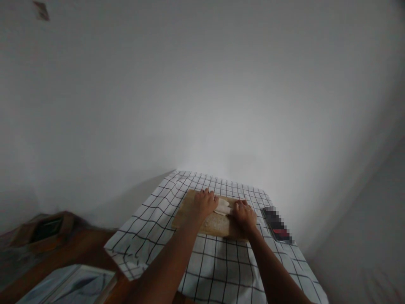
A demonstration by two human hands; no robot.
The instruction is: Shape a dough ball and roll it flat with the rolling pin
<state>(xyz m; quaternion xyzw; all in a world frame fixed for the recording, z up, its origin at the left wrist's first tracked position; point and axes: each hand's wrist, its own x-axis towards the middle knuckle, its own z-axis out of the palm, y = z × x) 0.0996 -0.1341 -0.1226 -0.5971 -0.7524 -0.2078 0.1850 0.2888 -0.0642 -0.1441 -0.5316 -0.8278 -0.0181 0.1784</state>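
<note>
On a floury wooden board lies a pale, flat piece of dough. A narrow light band crosses its near side between my hands; whether it is a rolling pin or a fold of dough I cannot tell. My left hand is at the dough's left side, its fingers curled down over the board. At the right end of the band, my right hand is closed, knuckles up. My fingers hide whatever lies under both palms.
The board rests on a table with a white, black-checked cloth. A dark, partly pixelated phone-like object lies right of the board. A pale wall rises behind. At lower left are a wooden box-like object and a pale panel-like item.
</note>
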